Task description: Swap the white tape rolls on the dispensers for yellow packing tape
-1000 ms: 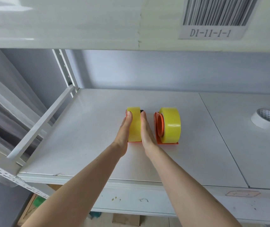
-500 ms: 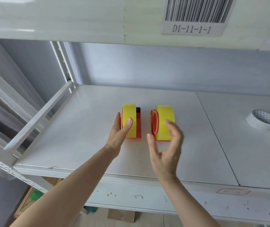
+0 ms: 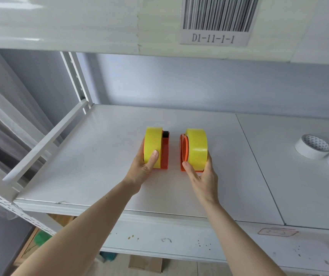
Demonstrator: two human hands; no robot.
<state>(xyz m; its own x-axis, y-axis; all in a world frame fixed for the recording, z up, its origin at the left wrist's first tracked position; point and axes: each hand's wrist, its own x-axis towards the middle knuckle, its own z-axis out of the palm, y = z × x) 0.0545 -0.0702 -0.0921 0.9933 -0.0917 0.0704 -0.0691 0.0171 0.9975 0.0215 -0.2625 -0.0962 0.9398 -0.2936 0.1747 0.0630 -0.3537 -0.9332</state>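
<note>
Yellow tape is sitting on both orange dispensers, which are standing side by side but apart near the middle of the shelf [image 3: 79, 176]. Nearest the front edge, two bare forearms are reaching in over the shelf lip. The left hand [image 3: 141, 168] is wrapping around the left roll [image 3: 153, 144], thumb pressing on the roll's near face and fingers hidden behind its left side, so it is clasping the roll on the left dispenser [image 3: 165, 154]. The right hand [image 3: 203, 174] is cupping the near end of the right roll [image 3: 197, 148], thumb lying against the right dispenser [image 3: 184, 150] and fingers curling round the roll's far right side. Farther right, toward the shelf's right edge, two white rolls [image 3: 312, 146] are lying flat, just beside each other. Above, a barcode label [image 3: 216, 20] reading D1-11-1-1 is showing on the upper shelf's front.
</note>
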